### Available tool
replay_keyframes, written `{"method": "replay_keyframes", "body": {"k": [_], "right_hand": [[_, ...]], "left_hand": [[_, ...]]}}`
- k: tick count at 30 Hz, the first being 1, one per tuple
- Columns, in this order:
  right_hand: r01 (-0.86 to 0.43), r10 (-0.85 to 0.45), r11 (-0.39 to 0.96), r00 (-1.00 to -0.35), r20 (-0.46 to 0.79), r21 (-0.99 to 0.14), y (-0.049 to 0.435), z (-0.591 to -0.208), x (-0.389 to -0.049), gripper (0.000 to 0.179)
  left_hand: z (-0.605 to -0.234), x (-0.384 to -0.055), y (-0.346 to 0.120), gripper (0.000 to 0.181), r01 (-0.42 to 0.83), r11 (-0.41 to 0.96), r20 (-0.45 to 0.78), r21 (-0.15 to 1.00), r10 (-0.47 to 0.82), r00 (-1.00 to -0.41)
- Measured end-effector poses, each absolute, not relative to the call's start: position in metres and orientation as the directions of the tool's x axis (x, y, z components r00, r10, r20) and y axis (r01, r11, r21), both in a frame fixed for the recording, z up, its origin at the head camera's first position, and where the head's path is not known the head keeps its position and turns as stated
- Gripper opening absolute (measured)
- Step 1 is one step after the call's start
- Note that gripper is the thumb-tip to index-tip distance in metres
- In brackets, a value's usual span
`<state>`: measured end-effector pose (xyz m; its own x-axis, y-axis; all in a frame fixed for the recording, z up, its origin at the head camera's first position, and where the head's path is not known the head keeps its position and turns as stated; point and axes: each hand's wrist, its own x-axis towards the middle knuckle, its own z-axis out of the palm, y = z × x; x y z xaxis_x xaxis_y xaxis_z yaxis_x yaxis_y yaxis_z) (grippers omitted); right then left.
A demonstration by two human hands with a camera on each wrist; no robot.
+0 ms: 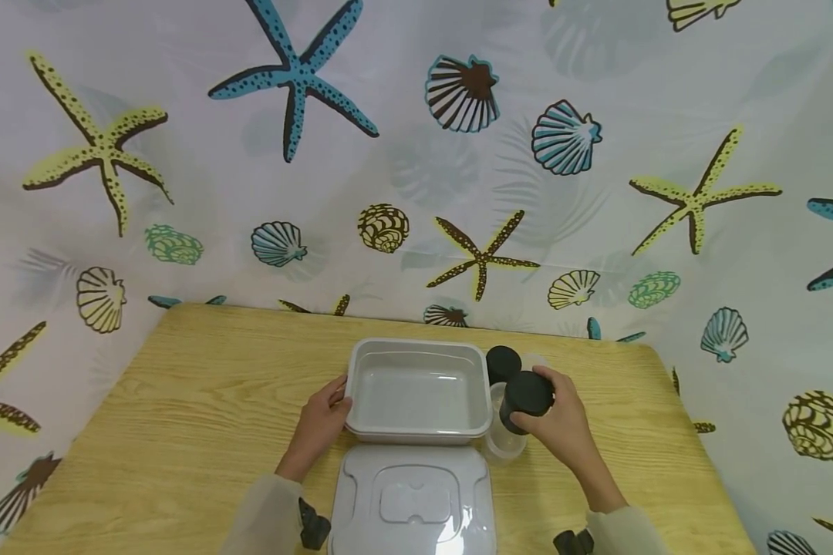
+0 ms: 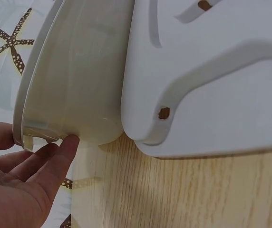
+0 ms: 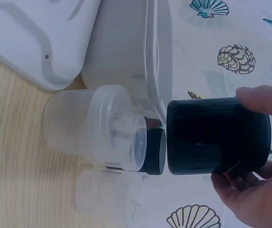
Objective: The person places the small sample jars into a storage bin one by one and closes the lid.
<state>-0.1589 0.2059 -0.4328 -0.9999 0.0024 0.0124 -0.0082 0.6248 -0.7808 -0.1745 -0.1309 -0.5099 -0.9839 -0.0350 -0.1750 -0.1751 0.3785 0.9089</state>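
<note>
My left hand (image 1: 322, 420) grips the left rim of a white plastic bin (image 1: 419, 438), with the thumb on one side of the rim and the fingertips against the outer wall. Inside, the bin holds nothing. On its other side, my right hand (image 1: 565, 424) holds a black cylindrical canister (image 1: 529, 391) between thumb and fingers. In the right wrist view the canister (image 3: 207, 137) is raised above the table, beside the bin's rim. Under it, close to the bin's right wall, stands a clear plastic container (image 3: 67, 123) with a wider clear rim.
A white lid (image 1: 416, 493) with moulded grooves lies in front of the bin, nearer the body. Another black canister (image 1: 503, 362) stands at the bin's back right corner. A second clear container (image 3: 98, 192) is next to the first. Behind the wooden table (image 1: 215, 385) hangs a shell-patterned cloth (image 1: 403, 154).
</note>
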Motion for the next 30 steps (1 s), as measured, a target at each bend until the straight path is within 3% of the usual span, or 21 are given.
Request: {"method": "replay_keyframes", "body": {"k": [30], "right_hand": [[-0.113, -0.069, 0.557, -0.994, 0.089, -0.823, 0.166, -0.434, -0.182, 0.073]], "left_hand": [[-0.508, -0.175, -0.132, 0.049, -0.181, 0.388, -0.187, 0.903, -0.023, -0.982]]}}
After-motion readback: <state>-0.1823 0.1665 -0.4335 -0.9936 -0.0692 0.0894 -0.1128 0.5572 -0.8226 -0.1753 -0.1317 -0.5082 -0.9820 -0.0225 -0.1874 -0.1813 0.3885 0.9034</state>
